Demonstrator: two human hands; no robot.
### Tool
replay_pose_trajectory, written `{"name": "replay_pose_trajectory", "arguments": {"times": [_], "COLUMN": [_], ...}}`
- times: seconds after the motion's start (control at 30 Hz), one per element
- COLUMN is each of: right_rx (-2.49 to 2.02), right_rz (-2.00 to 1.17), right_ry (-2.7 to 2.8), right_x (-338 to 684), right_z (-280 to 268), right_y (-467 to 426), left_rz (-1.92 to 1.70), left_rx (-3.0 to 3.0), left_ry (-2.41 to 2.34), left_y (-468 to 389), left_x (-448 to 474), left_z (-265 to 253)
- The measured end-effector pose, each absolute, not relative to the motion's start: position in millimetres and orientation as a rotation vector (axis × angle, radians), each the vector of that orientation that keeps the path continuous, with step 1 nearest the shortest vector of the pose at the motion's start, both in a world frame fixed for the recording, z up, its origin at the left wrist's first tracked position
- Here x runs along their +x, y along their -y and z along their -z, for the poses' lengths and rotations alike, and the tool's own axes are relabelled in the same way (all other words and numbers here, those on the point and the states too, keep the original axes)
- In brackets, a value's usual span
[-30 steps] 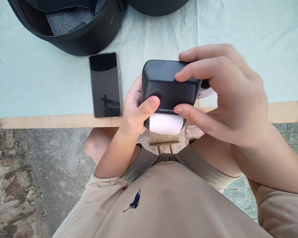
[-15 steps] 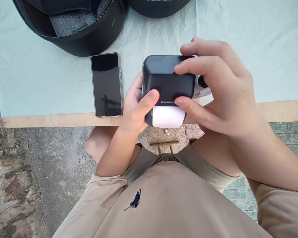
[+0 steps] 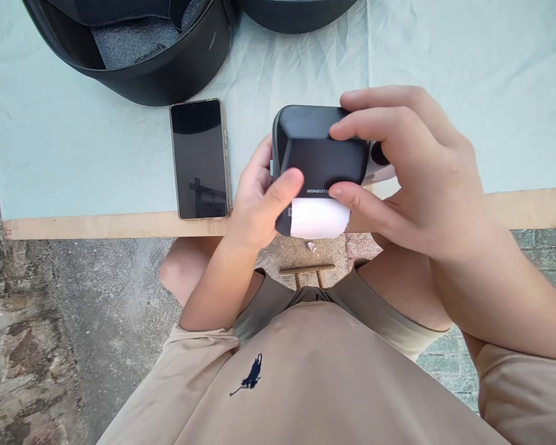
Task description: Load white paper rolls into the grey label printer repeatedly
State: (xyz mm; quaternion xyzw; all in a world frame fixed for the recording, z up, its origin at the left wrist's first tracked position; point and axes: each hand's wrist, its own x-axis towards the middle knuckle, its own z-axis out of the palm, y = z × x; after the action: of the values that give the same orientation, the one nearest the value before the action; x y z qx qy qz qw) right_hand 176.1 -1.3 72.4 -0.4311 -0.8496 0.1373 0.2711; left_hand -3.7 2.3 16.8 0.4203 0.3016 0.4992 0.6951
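Observation:
A black label printer [image 3: 327, 162] marked NIIMBOT is held up over the table's front edge. From its front hangs a blank white label strip [image 3: 320, 219]. My left hand [image 3: 259, 204] is closed around the printer's left side, thumb across the front. My right hand [image 3: 426, 179] grips the right part, with the thumb low on the front and the index finger higher on the casing. Partly hidden behind the right hand, a pale grey object with a dark round part [image 3: 379, 165] shows; its kind is unclear.
On the pale cloth [image 3: 514, 111] to the left lies a dark-screened phone [image 3: 201, 161]. Beyond it stands an open black zippered case [image 3: 167, 74] with grey foam inside, beside a second black case [image 3: 299, 15]. The table's wooden edge [image 3: 97, 225] runs across in front of my knees.
Both hands have shifted slightly right with the label printer, which is turned a little so more of its left side shows. The phone and cases stay put.

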Motion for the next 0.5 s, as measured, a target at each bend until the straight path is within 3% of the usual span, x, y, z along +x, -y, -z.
{"name": "replay_pose_trajectory", "arguments": {"times": [0.5], "right_rx": [-1.166], "right_rz": [-0.365], "right_ry": [2.405], "right_x": [172], "right_z": [-74], "right_y": [2], "left_rz": [-1.180], "left_rx": [0.735], "left_ry": [-0.778], "left_y": [-2], "left_x": [3], "left_z": [-31]}}
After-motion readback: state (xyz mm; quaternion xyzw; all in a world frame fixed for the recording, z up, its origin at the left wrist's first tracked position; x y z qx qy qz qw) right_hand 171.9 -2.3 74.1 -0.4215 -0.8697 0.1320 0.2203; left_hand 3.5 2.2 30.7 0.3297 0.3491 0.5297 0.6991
